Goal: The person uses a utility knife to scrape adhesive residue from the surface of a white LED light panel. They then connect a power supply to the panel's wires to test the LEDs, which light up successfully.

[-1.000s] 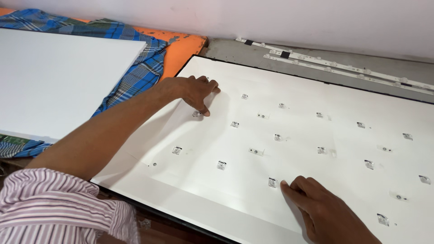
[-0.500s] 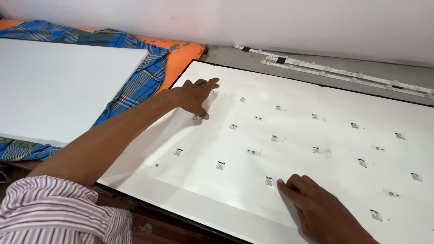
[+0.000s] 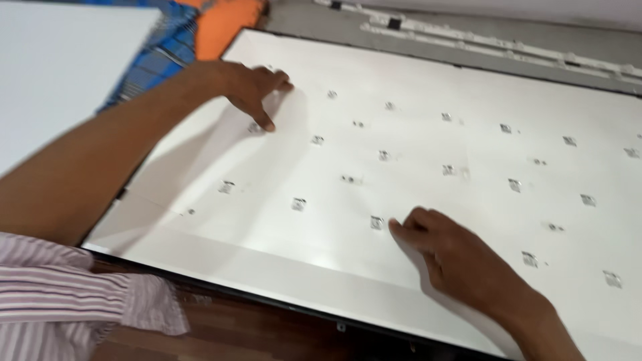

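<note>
White reflector sheet (image 3: 414, 200) lay flat inside a large dark-framed panel (image 3: 281, 309), covering nearly all of it; small square cut-outs (image 3: 377, 222) ran across it in rows, each with a little lens showing through. Left hand (image 3: 254, 90) was at the far left part of the sheet, fingers loosely spread, fingertips pressing down beside one cut-out, holding nothing. Right hand (image 3: 461, 257) was at the near edge, fingers curled but apart, tips touching the sheet just right of a cut-out, gripping nothing. Step in hand looked like smoothing or seating the sheet over the lenses. Next move would likely need flat, light pressure along the rows so the holes stayed lined up and the thin sheet didn't crease. Pale strip (image 3: 508, 47) with dark clips lay on the grey surface beyond the panel. Blue checked cloth (image 3: 157, 57) and orange cloth (image 3: 227, 17) at far left, beside a plain white board (image 3: 60, 67). Striped sleeve (image 3: 73, 294) at bottom left. No packages, labels or signs readable
</note>
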